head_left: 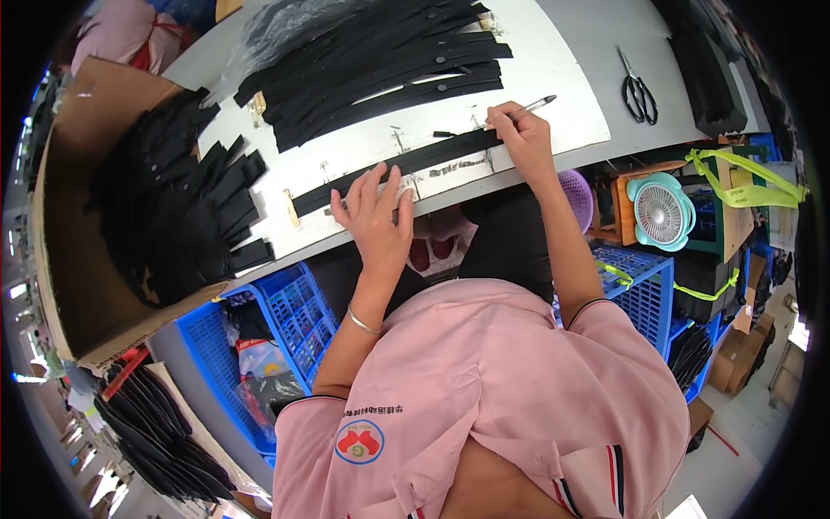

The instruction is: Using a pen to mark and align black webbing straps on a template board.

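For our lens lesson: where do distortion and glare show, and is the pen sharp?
Head view: the box bows near the left rim; white glare spots both side rims; the plastic has highlights; the pen looks fairly sharp.

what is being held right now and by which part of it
The right hand holds a pen by its barrel, one end jutting out. The left hand shows no grip, its fingers spread over a black strip.
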Available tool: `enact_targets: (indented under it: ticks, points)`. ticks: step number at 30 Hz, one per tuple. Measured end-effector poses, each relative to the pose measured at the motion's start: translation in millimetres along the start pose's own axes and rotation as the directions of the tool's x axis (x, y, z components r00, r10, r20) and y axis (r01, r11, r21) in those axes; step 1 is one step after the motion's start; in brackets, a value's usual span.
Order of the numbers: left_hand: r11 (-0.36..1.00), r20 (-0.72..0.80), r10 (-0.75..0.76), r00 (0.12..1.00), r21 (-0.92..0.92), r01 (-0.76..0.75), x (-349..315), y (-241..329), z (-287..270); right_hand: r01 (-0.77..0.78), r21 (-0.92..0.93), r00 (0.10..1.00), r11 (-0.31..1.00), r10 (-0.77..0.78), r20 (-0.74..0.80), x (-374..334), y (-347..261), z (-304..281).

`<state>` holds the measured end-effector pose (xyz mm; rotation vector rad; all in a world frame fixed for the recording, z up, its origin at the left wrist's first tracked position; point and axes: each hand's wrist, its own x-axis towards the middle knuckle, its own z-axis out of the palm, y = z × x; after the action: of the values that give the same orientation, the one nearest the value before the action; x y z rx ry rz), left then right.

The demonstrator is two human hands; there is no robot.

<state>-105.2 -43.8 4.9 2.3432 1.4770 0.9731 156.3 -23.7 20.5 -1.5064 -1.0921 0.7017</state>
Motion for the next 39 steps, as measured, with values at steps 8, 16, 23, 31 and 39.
enact_targets:
  ticks: [8, 16, 23, 31, 39]
  points:
    - [0.991, 0.002, 0.005, 1.000, -0.133, -0.004, 28.3, 36.1, 22.5, 0.047, -0.114, 0.999, 0.992, -0.045, 0.027, 2.6, 20.6, -0.6]
    - [0.964, -0.022, 0.142, 0.990, -0.223, -0.143, 64.4, 57.3, 71.6, 0.112, -0.260, 0.993, 0.959, -0.096, 0.073, 1.8, 9.5, 0.2]
    - [0.969, -0.048, 0.139, 0.989, -0.197, -0.146, 64.4, 59.8, 75.6, 0.160, -0.377, 0.987, 0.912, -0.140, 0.080, 2.6, 12.2, -0.3]
    - [0.973, -0.053, 0.125, 0.991, -0.188, -0.133, 63.3, 59.0, 76.6, 0.177, -0.213, 0.980, 0.961, -0.152, 0.132, 0.1, 19.8, -6.8]
    - [0.972, -0.059, 0.114, 0.992, -0.198, -0.124, 62.3, 57.2, 75.6, 0.262, -0.281, 0.960, 0.923, -0.218, 0.178, -1.5, 19.9, -7.2]
